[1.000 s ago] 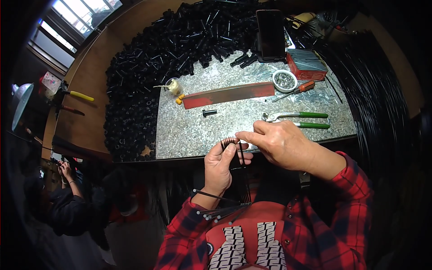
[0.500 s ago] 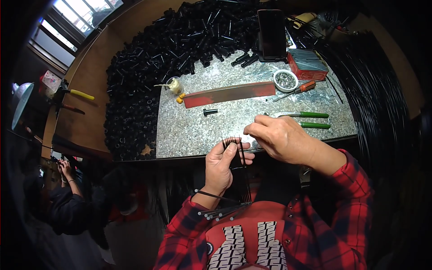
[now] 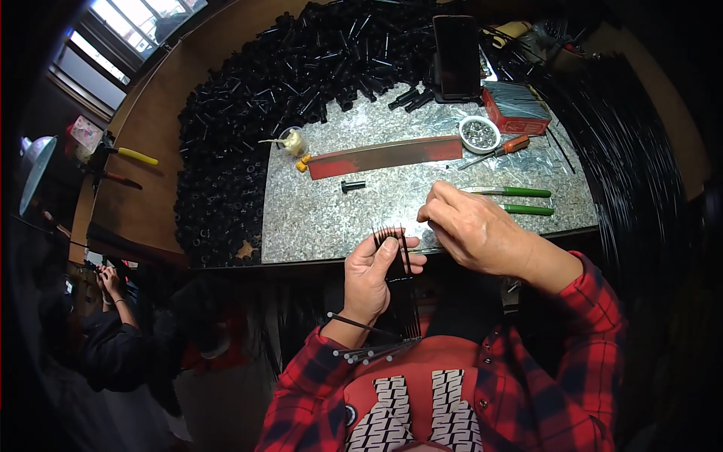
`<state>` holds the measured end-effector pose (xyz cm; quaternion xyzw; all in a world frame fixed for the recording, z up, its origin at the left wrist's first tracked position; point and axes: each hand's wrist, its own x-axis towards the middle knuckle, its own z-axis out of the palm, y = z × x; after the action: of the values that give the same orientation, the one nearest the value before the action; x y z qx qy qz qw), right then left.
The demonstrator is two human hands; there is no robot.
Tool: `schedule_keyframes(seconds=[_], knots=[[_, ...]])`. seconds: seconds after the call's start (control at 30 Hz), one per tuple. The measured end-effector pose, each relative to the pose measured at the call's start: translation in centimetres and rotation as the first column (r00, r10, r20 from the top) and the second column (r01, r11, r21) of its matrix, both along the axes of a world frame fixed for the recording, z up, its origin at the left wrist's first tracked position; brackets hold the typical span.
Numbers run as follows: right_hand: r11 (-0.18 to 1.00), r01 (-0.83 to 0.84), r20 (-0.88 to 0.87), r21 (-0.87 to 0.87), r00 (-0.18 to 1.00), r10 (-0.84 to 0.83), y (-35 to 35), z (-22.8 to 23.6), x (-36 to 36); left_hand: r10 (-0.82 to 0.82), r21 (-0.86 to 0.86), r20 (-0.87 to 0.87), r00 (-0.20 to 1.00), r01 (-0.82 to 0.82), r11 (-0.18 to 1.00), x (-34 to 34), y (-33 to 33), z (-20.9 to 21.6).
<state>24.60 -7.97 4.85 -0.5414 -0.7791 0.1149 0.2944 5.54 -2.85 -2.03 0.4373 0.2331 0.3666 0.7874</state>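
Observation:
My left hand [image 3: 367, 282] is closed around a fan of thin black rods [image 3: 407, 305], the thumb pressed across them near their upper tips. Their lower ends run down toward my lap, where several more rods with pale round ends [image 3: 369, 355] lie across my forearm. To the right, over the board's front edge, my right hand [image 3: 482, 230] has thumb and fingers pinched together. Something small and dark may be at its fingertips, too small to name. Just beyond this hand lie pliers with green handles [image 3: 526, 193]. A short black bolt-like part [image 3: 352, 186] lies farther left.
A heap of black tubular parts [image 3: 301, 68] covers the back and left. On the speckled board [image 3: 316, 233] are a curved reddish strip [image 3: 384, 157], a white bowl of small metal pieces [image 3: 479, 133], a screwdriver [image 3: 514, 145], a red box [image 3: 516, 109] and a phone [image 3: 456, 56].
My right hand has shifted slightly right and away from the rods, still pinched. My left hand keeps its hold on the rods, almost unmoved.

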Motion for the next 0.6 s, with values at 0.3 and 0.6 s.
schedule_keyframes(seconds=[0.3, 0.6], knots=[[0.986, -0.006, 0.037, 0.167, 0.999, 0.000, 0.30, 0.00, -0.05, 0.026, 0.009, -0.009, 1.000, -0.026, 1.000, -0.01, -0.07, 0.09], [0.988, 0.008, 0.030, 0.154, 0.999, -0.013, 0.01, 0.16, -0.02, 0.065, -0.013, -0.039, 0.997, -0.065, 0.998, 0.17, -0.16, -0.06]])
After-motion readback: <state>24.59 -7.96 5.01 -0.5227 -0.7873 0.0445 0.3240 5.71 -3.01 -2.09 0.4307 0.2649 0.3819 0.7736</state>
